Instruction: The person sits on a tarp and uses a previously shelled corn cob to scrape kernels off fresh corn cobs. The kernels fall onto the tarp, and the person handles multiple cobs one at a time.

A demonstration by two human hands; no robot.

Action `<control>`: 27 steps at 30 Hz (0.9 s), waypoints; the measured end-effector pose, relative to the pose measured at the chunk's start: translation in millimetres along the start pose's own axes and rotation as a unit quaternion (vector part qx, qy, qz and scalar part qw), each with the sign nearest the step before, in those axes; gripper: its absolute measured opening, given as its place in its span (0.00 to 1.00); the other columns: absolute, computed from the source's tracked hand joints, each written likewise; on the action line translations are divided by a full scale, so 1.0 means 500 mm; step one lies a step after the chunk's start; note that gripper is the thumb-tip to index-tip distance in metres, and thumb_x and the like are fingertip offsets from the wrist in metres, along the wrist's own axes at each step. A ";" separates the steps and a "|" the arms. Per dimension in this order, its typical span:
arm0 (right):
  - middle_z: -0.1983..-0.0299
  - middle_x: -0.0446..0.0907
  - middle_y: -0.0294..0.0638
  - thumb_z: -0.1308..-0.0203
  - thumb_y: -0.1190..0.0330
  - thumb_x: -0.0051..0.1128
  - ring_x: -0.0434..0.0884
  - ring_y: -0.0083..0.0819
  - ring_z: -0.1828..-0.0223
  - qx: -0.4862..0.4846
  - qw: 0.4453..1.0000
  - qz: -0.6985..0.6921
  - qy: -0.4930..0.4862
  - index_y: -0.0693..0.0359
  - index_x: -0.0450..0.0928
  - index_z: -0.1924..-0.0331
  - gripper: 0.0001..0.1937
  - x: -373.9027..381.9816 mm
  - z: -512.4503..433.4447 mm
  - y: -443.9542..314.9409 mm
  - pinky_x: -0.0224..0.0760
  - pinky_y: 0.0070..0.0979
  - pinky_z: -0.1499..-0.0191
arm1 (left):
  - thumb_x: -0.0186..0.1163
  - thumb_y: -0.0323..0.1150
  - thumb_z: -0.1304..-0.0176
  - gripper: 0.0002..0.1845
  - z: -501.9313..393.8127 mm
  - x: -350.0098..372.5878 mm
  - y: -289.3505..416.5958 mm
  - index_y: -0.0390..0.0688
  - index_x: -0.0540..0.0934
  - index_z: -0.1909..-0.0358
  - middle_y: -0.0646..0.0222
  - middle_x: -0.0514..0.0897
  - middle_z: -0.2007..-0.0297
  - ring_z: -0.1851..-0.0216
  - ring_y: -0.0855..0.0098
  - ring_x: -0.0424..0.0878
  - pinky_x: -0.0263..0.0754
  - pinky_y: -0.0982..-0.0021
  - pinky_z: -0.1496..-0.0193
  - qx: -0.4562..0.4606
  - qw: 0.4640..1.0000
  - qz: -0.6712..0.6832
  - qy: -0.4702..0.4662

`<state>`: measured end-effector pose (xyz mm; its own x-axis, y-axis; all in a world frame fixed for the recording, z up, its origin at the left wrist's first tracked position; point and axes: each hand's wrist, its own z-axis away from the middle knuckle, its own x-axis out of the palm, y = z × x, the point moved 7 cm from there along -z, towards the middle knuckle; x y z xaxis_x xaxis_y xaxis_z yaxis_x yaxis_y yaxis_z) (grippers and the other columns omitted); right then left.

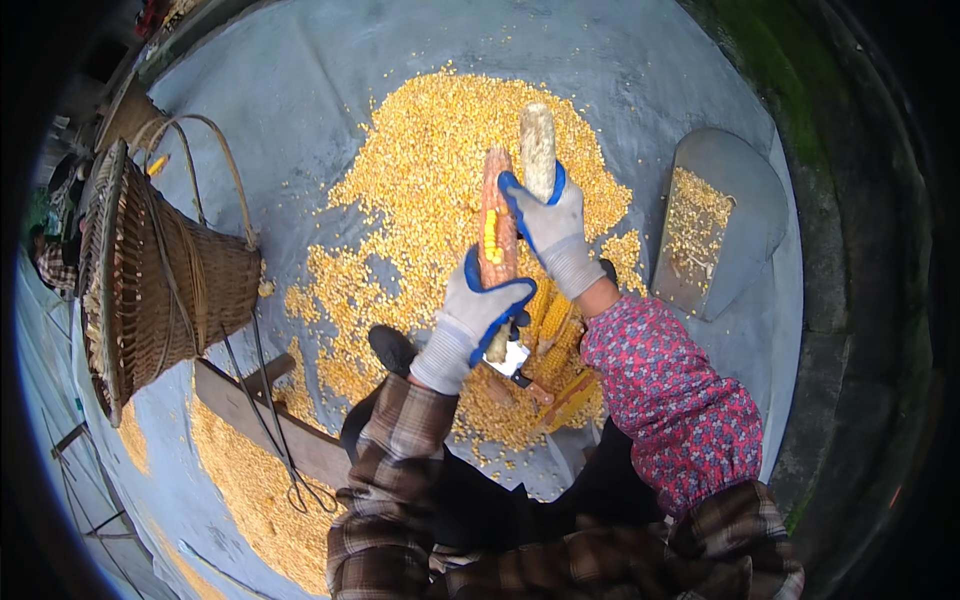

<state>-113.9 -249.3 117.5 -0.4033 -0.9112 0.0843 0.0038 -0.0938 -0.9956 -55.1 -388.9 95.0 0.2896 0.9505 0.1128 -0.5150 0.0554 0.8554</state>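
My left hand (480,304), in a grey and blue work glove, grips the lower end of a reddish corn cob (495,217), which bears a short patch of yellow kernels. In the same kind of glove, my right hand (546,214) holds a pale, bare corn cob (538,142) upright beside it, its blue-coated thumb side near the reddish cob. Under the hands spreads a heap of loose corn kernels (450,120). Between my legs lie ears of corn (555,319) and a knife (529,384) with a wooden handle, partly hidden by my left glove.
A tall wicker basket (180,262) with looped handles lies tilted at the left. Below it are a wooden board (277,431), long metal tongs (281,450) and more kernels (240,480). A metal dustpan-like scoop (750,217) holding kernels rests on the grey tarp (615,52) at the right.
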 end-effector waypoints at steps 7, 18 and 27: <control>0.53 0.77 0.55 0.54 0.67 0.66 0.77 0.47 0.48 -0.099 0.968 0.221 -0.072 0.57 0.58 0.35 0.39 0.065 0.050 -0.029 0.69 0.31 0.45 | 0.67 0.36 0.57 0.48 -0.008 0.013 0.028 0.32 0.51 0.36 0.44 0.73 0.50 0.57 0.49 0.78 0.74 0.57 0.57 0.110 0.871 -0.463 0.123; 0.72 0.77 0.32 0.48 0.66 0.66 0.72 0.17 0.76 0.112 0.992 -0.019 -0.051 0.62 0.76 0.59 0.15 -0.008 -0.008 0.015 0.69 0.19 0.73 | 0.63 0.30 0.45 0.21 0.014 -0.004 0.017 0.40 0.69 0.49 0.67 0.77 0.73 0.79 0.73 0.78 0.71 0.75 0.82 -0.040 0.977 0.182 -0.102; 0.72 0.78 0.34 0.49 0.63 0.67 0.72 0.20 0.72 0.033 0.997 0.068 -0.024 0.65 0.78 0.59 0.17 -0.093 -0.028 0.015 0.68 0.24 0.68 | 0.57 0.39 0.37 0.19 0.047 -0.020 -0.088 0.42 0.72 0.47 0.67 0.78 0.67 0.70 0.75 0.78 0.73 0.77 0.70 -0.052 0.969 0.091 -0.225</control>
<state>-108.2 -202.0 105.5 -0.3503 -0.9354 -0.0472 0.1151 0.0070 -0.9933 -16.3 -408.0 68.2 0.4966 0.7194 0.4856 -0.6620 -0.0479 0.7480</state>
